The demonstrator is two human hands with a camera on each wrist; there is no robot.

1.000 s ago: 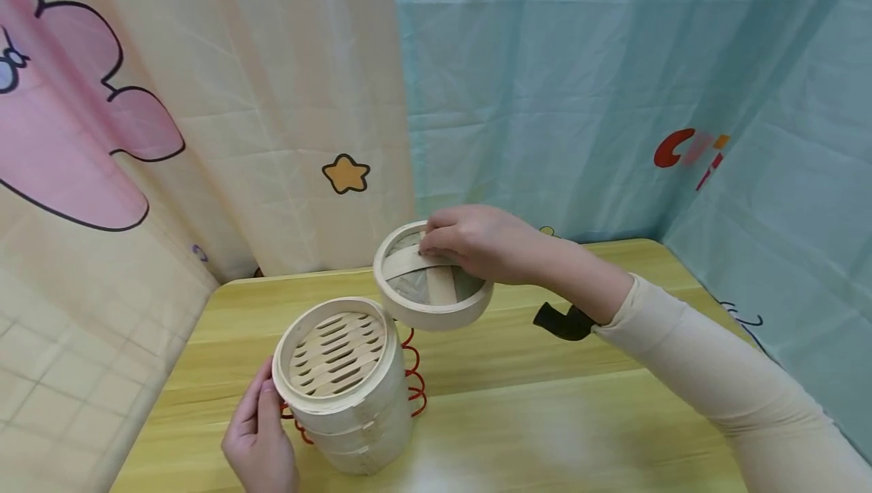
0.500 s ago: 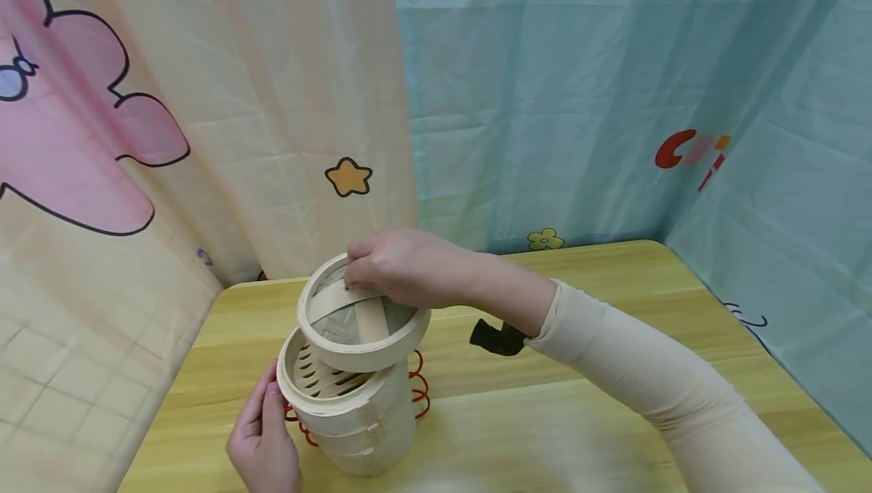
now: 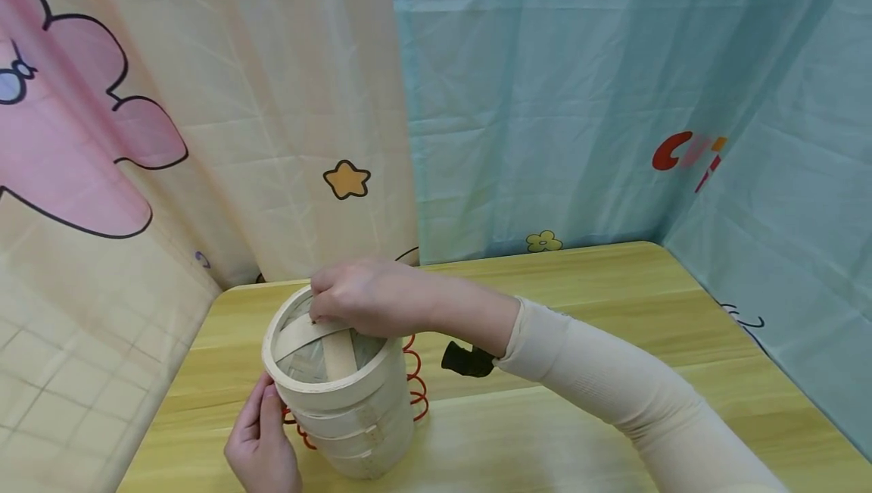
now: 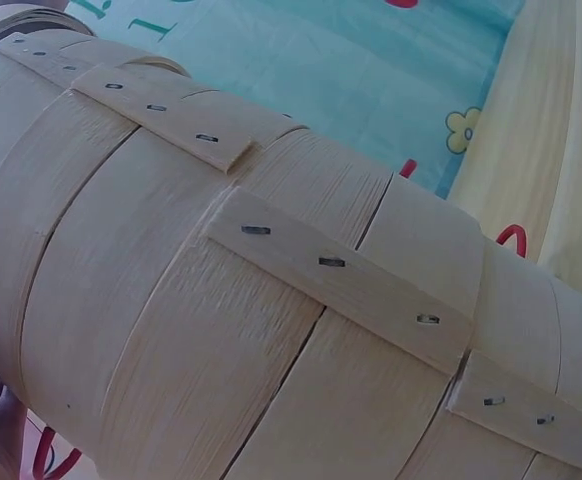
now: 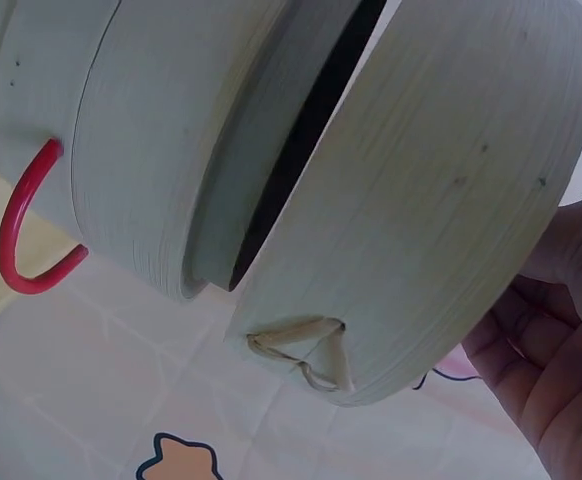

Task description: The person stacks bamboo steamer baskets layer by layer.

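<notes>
A tall bamboo steamer (image 3: 361, 432) of stacked tiers stands upright on the table. Over its top, my right hand (image 3: 371, 297) pinches the crossed strap handle of the round bamboo lid (image 3: 338, 353). In the right wrist view a dark wedge-shaped gap shows between the lid (image 5: 441, 170) and the top tier (image 5: 151, 140), so the lid sits tilted there. My left hand (image 3: 262, 440) rests against the steamer's left side just below the lid, thumb and fingers extended. Stapled wooden strips (image 4: 331, 265) join the tiers in the left wrist view. The right fingertips are partly hidden.
Red rings (image 3: 425, 398) stick out from both sides of the steamer. The wooden table (image 3: 579, 372) extends to the right, with printed curtains (image 3: 518, 99) along its back and sides. A black band (image 3: 466, 360) shows beneath the right wrist.
My right hand has carried the lid left and down from behind the steamer onto its top, covering the slatted tier. The left hand has stayed at the steamer's side.
</notes>
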